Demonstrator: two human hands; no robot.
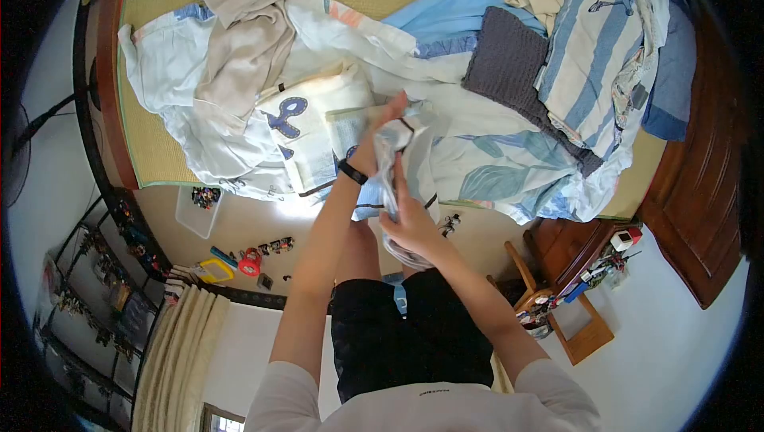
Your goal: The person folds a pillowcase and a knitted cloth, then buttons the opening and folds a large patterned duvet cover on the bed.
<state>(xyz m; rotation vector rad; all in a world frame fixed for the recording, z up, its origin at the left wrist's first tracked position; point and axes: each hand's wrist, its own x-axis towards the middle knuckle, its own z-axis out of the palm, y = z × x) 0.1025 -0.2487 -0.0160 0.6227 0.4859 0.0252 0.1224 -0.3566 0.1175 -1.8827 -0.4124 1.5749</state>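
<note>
At the left of the frame, a beige garment (247, 58) is lying inside the mat's edge, leaving a strip of mat (155, 145) showing. Nearer the center, a cream cloth (306, 118) is reaching the bed's front edge. The left hand (383, 128) is extending its fingers, nearly straight, against a translucent bundle (388, 185) at center; the right hand (412, 221) is gripping it, partly closed. The bundle is hanging past that edge, above open floor (239, 223). Rightward, a gray towel (505, 62) is touching striped fabric (593, 50).
</note>
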